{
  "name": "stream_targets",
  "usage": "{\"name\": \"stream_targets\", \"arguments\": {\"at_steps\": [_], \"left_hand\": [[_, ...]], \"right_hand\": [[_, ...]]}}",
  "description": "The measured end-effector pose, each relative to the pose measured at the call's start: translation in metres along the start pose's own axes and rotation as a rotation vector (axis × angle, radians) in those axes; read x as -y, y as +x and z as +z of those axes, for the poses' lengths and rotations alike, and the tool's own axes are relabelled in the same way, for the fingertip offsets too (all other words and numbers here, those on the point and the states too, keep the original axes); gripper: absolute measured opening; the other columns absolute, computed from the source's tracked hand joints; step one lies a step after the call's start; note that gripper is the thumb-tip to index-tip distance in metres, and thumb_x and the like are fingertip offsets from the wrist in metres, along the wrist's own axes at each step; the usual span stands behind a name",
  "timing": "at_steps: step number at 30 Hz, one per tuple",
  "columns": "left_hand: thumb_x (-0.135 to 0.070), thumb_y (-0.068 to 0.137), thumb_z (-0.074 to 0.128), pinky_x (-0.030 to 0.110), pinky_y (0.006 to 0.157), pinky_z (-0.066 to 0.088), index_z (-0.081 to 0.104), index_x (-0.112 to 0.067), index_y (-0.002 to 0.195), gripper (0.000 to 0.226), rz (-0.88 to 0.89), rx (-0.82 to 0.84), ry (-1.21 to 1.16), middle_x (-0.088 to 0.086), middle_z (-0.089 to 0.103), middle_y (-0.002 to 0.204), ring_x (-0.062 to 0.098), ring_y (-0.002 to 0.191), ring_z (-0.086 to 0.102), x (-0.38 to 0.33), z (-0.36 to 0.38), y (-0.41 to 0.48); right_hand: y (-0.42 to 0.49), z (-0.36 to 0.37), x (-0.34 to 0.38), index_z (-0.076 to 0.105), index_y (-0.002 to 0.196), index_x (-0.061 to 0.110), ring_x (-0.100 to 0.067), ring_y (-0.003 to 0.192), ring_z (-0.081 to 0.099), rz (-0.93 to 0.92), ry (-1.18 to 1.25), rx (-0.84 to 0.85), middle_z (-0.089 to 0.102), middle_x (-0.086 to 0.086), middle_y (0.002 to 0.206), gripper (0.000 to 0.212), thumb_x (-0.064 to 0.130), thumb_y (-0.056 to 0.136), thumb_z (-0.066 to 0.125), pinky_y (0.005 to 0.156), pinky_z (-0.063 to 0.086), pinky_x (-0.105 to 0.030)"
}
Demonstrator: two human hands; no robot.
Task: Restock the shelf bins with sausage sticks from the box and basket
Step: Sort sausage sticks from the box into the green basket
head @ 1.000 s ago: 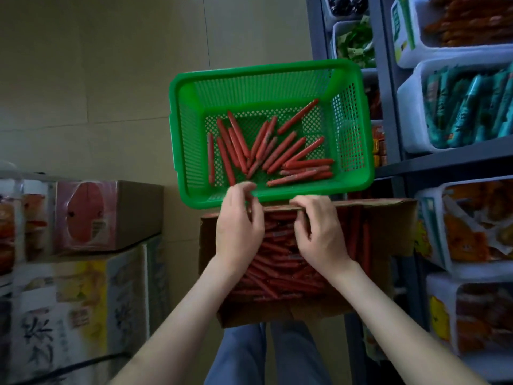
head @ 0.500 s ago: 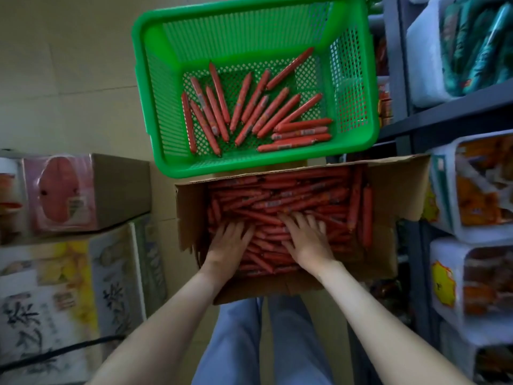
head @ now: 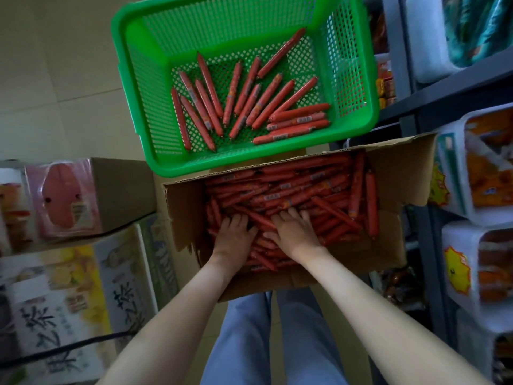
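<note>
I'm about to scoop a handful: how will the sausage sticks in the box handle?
The sausage sticks look round and smooth-wrapped, so probably slippery and apt to roll. They lie straight even where crossed in the box, so likely fairly stiff.

Bare arms point(head: 177, 315), pale blue trousers point(head: 247, 343)
Left hand point(head: 234, 237) and right hand point(head: 295, 233) are bare; the trousers' two legs show at 6 o'clock

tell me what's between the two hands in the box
In the head view, only sausage sticks lie there: a few red ones from the pile in the cardboard box fill the gap between the left hand and the right hand.
</note>
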State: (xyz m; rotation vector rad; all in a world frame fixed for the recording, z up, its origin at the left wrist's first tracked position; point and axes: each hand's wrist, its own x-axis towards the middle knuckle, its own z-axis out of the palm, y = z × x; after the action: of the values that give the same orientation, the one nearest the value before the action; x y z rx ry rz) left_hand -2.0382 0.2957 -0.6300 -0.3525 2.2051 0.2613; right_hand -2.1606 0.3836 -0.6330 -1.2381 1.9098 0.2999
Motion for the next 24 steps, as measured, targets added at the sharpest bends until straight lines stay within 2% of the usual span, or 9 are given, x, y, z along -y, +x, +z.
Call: {"name": "stream_targets", "arguments": {"at_steps": [5,8,10,12,14,16,18,21,24], "left_hand": [[-0.040,0.096,0.040,0.037,0.114,0.011,0.038,-0.023,0.141,0.049,0.129,-0.039,-0.095,0.009,0.040,0.140,0.028,0.131,0.032,0.005,0.007,-0.008],[-0.034,0.095,0.049,0.033,0.104,0.030,0.051,-0.016,0.130,0.040,0.068,-0.183,-0.451,0.010,0.053,0.130,0.029,0.123,0.045,0.005,-0.001,-0.025],[-0.028,0.094,0.054,0.033,0.087,0.043,0.058,-0.013,0.119,0.030,-0.026,-0.359,-0.676,0.012,0.060,0.118,0.030,0.110,0.055,0.001,-0.014,-0.039],[-0.027,0.094,0.055,0.028,0.081,0.045,0.060,-0.015,0.116,0.025,-0.086,-0.532,-0.864,0.007,0.064,0.112,0.025,0.103,0.060,-0.003,-0.030,-0.051],[-0.028,0.095,0.053,0.015,0.087,0.041,0.058,-0.019,0.123,0.030,-0.070,-0.612,-1.086,-0.004,0.064,0.114,0.012,0.106,0.058,-0.007,-0.053,-0.060],[-0.036,0.094,0.051,0.011,0.092,0.039,0.058,-0.026,0.124,0.034,0.007,-0.509,-1.280,-0.015,0.062,0.115,0.002,0.109,0.056,-0.007,-0.080,-0.065],[-0.043,0.090,0.050,0.023,0.100,0.041,0.062,-0.029,0.120,0.036,0.153,-0.316,-1.453,-0.013,0.065,0.117,0.005,0.114,0.057,-0.002,-0.102,-0.067],[-0.037,0.092,0.056,0.033,0.098,0.046,0.067,-0.021,0.111,0.028,0.286,-0.055,-1.574,0.001,0.070,0.110,0.017,0.108,0.063,0.005,-0.134,-0.070],[-0.019,0.091,0.059,0.030,0.084,0.054,0.067,-0.011,0.099,0.014,0.247,0.008,-1.827,0.004,0.073,0.094,0.019,0.091,0.069,0.008,-0.162,-0.071]], "right_hand": [[-0.006,-0.013,-0.012,0.049,0.132,0.018,-0.023,0.129,0.035,0.001,0.272,-0.058,0.051,-0.002,0.135,0.037,0.033,0.100,0.037,0.107,0.022,-0.032],[-0.030,-0.029,-0.030,0.053,0.132,0.016,-0.024,0.130,0.038,0.067,0.629,-0.174,0.052,-0.004,0.135,0.036,0.027,0.098,0.047,0.104,0.027,-0.027],[-0.048,-0.045,-0.041,0.059,0.127,0.017,-0.023,0.124,0.047,0.082,0.739,-0.250,0.057,-0.006,0.127,0.033,0.022,0.094,0.055,0.100,0.032,-0.024],[-0.067,-0.066,-0.047,0.064,0.120,0.020,-0.018,0.114,0.056,0.068,0.789,-0.282,0.064,-0.003,0.117,0.030,0.021,0.091,0.061,0.097,0.037,-0.020],[-0.086,-0.095,-0.047,0.068,0.110,0.028,-0.007,0.096,0.064,0.051,0.853,-0.228,0.070,0.005,0.097,0.023,0.026,0.088,0.064,0.090,0.045,-0.021],[-0.101,-0.125,-0.041,0.069,0.095,0.030,-0.002,0.072,0.064,-0.023,0.890,-0.208,0.068,0.007,0.072,0.010,0.028,0.087,0.064,0.076,0.049,-0.020],[-0.108,-0.151,-0.031,0.069,0.089,0.023,-0.005,0.061,0.060,-0.094,0.950,-0.268,0.062,0.003,0.061,0.008,0.027,0.088,0.063,0.068,0.047,-0.021],[-0.099,-0.179,-0.014,0.069,0.090,0.012,-0.004,0.056,0.051,-0.113,1.133,-0.380,0.056,0.005,0.061,0.013,0.024,0.090,0.062,0.061,0.044,-0.019],[-0.073,-0.199,-0.003,0.067,0.099,0.019,0.000,0.062,0.051,-0.112,1.316,-0.441,0.056,0.011,0.068,0.010,0.018,0.091,0.061,0.067,0.044,-0.019]]}}
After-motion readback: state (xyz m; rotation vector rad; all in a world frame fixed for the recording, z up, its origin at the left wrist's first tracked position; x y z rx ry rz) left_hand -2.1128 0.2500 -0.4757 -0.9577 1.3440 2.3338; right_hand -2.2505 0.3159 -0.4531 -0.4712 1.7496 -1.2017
